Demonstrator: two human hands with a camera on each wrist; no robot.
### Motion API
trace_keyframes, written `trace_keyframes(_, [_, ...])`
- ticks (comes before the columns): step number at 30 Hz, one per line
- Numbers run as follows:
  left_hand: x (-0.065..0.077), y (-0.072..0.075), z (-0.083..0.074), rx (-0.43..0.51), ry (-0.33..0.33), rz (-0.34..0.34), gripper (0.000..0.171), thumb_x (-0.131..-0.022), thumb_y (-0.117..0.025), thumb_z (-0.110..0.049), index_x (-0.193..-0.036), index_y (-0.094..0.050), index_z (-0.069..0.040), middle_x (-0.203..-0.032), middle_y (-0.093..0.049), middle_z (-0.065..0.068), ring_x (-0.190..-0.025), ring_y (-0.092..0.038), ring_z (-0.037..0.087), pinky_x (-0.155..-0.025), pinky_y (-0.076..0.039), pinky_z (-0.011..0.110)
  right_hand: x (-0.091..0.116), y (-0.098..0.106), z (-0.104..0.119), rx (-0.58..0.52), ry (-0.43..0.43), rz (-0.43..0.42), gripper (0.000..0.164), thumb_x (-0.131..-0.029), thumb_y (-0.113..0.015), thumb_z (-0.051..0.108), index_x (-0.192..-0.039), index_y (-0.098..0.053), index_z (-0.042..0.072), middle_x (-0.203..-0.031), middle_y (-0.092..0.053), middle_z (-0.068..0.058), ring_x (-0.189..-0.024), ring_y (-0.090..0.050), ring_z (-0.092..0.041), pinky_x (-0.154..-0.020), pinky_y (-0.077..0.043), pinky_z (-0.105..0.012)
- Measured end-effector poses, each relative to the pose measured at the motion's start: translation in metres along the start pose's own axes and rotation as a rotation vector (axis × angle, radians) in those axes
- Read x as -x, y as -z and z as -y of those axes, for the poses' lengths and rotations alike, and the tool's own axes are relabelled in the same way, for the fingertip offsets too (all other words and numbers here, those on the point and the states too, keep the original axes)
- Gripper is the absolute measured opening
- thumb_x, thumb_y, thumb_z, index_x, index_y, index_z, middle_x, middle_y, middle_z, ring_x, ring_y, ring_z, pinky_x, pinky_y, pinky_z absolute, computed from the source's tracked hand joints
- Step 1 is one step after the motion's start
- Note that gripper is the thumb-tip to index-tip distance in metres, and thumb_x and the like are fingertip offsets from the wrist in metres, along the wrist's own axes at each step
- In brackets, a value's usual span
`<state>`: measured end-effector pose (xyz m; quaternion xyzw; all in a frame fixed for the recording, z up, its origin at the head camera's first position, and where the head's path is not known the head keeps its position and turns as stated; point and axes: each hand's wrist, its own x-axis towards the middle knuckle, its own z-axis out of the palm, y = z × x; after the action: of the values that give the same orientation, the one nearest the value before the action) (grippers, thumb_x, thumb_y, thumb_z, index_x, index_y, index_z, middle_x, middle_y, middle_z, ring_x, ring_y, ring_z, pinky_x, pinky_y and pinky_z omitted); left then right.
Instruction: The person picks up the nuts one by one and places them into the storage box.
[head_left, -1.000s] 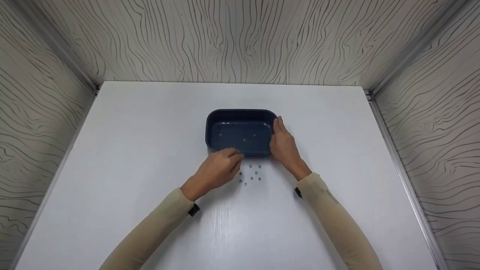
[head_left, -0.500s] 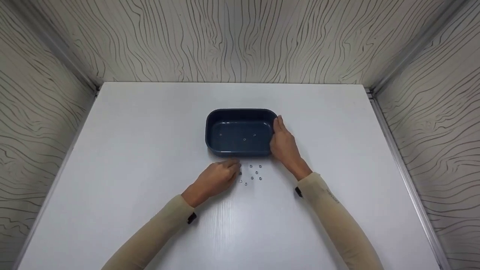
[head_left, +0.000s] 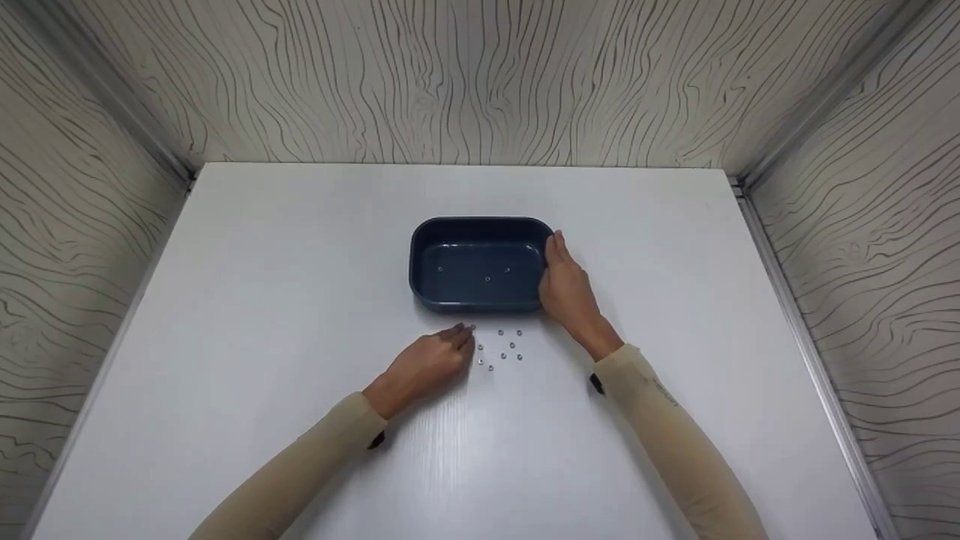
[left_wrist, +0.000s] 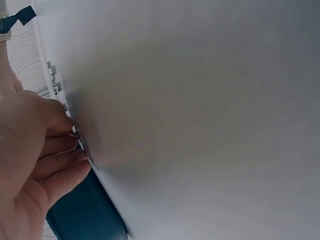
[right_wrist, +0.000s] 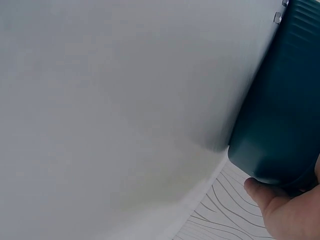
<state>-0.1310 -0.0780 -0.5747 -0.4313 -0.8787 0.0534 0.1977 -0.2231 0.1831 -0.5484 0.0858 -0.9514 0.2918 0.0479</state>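
Observation:
A dark blue rectangular tray (head_left: 480, 307) stands mid-table, with three small metal nuts (head_left: 487, 279) apart on its floor. On the table before it lie several more nuts (head_left: 512, 346) in a loose cluster. My left hand (head_left: 427, 367) is just left of that cluster, its thumb and fingertips pinching one nut (head_left: 473, 328) below the tray's front side. In the left wrist view its bent fingers hide most of that nut. My right hand (head_left: 568, 292) holds the tray's right end, fingers along the outer wall; the right wrist view shows a fingertip against the tray (right_wrist: 280, 95).
The white table (head_left: 300, 262) is bounded by a back wall (head_left: 465, 82) with a wood-grain line pattern and similar side walls. Metal rails (head_left: 817, 352) run along its side edges. A dark strap piece (head_left: 596, 383) shows under the right sleeve.
My left hand has drawn back from over the tray's front rim to the table and slightly left. One more nut now shows at its fingertips. My right hand and the tray stay put.

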Motion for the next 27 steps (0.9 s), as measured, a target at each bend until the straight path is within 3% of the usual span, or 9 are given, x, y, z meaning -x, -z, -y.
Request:
trace_keyframes(12, [-0.0071,0.0014,-0.0019,-0.083,-0.043,0.024,0.023,-0.091,-0.071,0.000,-0.111,-0.079,-0.006,-0.113,-0.080,0.008,-0.103,-0.078,0.017,-0.070,-0.064,0.025,0.0003,0.0016,0.0012,0.005,0.001,0.008,0.055,-0.106,-0.040,0.002,-0.158,-0.030,-0.012,-0.170,-0.027,-0.030,-0.156,-0.036,-0.039,-0.127,-0.038,-0.050])
trace_keyframes(21, [-0.0068,0.0057,-0.0053,-0.104,-0.044,0.102,0.021,-0.093,-0.070,0.000,-0.111,-0.079,-0.003,-0.109,-0.080,0.010,-0.099,-0.078,0.018,-0.066,-0.064,0.025,0.0001,0.0002,0.0047,0.021,0.011,0.006,0.056,-0.104,-0.044,0.000,-0.157,-0.032,-0.013,-0.169,-0.028,-0.031,-0.151,-0.042,-0.042,-0.122,-0.043,-0.050])
trace_keyframes(27, [-0.0069,0.0063,-0.0059,-0.086,-0.037,0.095,0.016,-0.092,-0.070,0.001,-0.104,-0.079,-0.005,-0.098,-0.076,0.007,-0.077,-0.073,0.014,-0.053,-0.059,0.024,0.0001,0.0008,0.0041,0.032,-0.002,0.003,0.056,-0.105,-0.044,0.001,-0.157,-0.032,-0.013,-0.169,-0.028,-0.031,-0.152,-0.041,-0.042,-0.124,-0.041,-0.050])
